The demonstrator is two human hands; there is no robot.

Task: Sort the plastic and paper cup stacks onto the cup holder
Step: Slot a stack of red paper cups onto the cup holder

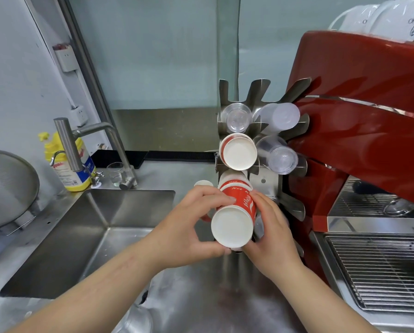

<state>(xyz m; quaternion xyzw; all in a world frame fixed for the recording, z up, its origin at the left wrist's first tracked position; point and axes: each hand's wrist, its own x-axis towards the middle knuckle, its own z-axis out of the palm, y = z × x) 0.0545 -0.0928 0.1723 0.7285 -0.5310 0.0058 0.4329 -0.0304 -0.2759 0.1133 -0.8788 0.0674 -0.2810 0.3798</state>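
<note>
At the cup holder (pixel 271 186), gripped red paper cup stack (pixel 234 212) with left hand (pixel 189 227) and right hand (pixel 271 234), fingers curled around its sides.

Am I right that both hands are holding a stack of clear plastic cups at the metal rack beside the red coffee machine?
Not quite. In the head view both the left hand and right hand grip a stack of red paper cups, not clear plastic ones, at the metal rack beside the red coffee machine.

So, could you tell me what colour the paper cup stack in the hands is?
Red with white lettering and a white base; the paper cup stack shows best in the head view.
</note>
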